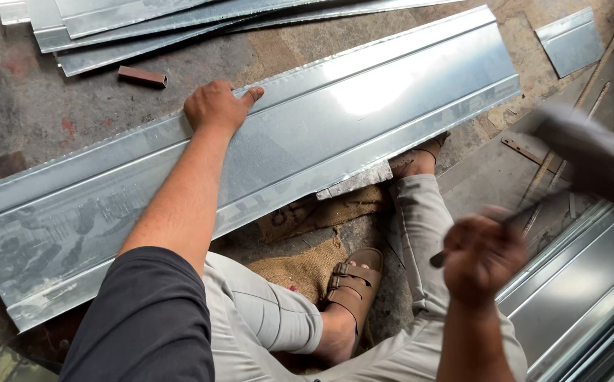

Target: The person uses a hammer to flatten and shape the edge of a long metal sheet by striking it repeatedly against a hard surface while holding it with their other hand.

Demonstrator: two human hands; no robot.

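One long folded sheet-metal panel (pixel 363 106) on floor, left hand (pixel 215 106) flat on its far edge, gripping nothing. Right hand (pixel 482 256) fisted around blurred tool (pixel 590 152) (probably a hammer). Stacked panels (pixel 144 25) beyond; burlap (pixel 307 265) underfoot.

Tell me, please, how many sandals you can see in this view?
2: one brown sandal on the foot beside the burlap, and another sandal mostly hidden under the long metal sheet's near edge.
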